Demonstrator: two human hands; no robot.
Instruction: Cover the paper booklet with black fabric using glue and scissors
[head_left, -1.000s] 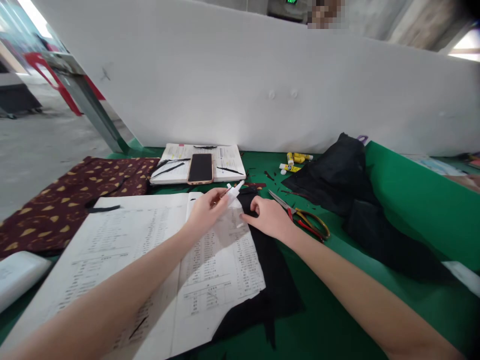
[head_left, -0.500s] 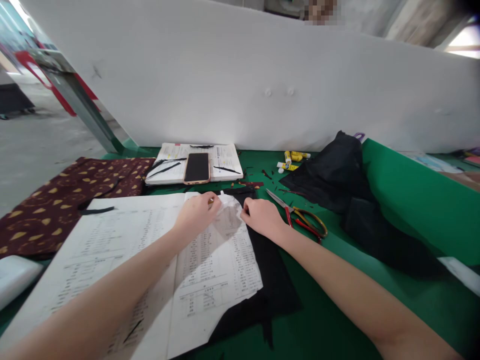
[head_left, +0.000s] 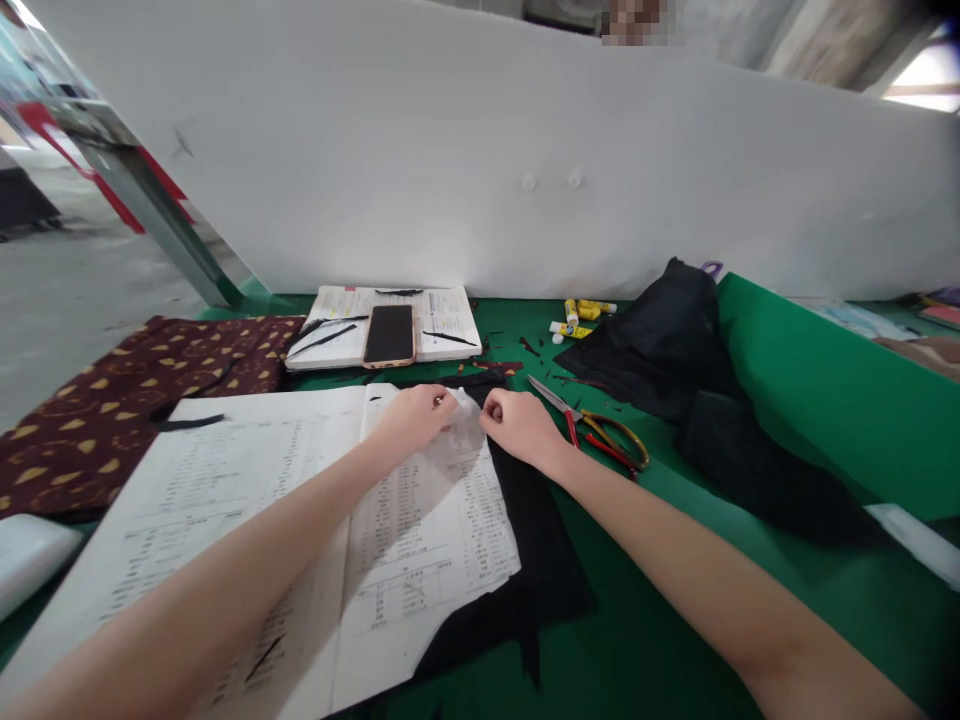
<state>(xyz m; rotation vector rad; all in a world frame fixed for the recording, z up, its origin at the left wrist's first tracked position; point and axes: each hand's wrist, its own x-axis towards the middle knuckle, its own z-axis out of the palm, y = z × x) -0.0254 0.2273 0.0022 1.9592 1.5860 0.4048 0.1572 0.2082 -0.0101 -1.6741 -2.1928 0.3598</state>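
Note:
Printed paper sheets (head_left: 420,530) lie open on the green table, the right sheet torn along its edge and resting over black cloth (head_left: 544,550). At the top of that sheet, my left hand (head_left: 420,418) is closed, its fingertips curled down on the crumpled paper; what they pinch is too small to make out. Just to the right, my right hand (head_left: 517,422) is closed on the edge of the paper and black cloth. Scissors (head_left: 589,425) with red and yellow handles lie beside my right hand.
Behind the hands, a phone (head_left: 390,335) rests on a book (head_left: 450,325). Yellow glue sticks (head_left: 585,312), black fabric (head_left: 667,350) and a green box (head_left: 840,400) are to the right. Patterned maroon cloth (head_left: 142,400) lies left, and a white panel (head_left: 375,150) stands behind.
My left hand has shifted slightly right along the top of the sheet, closer to my right hand. My right hand keeps nearly the same place and closed shape.

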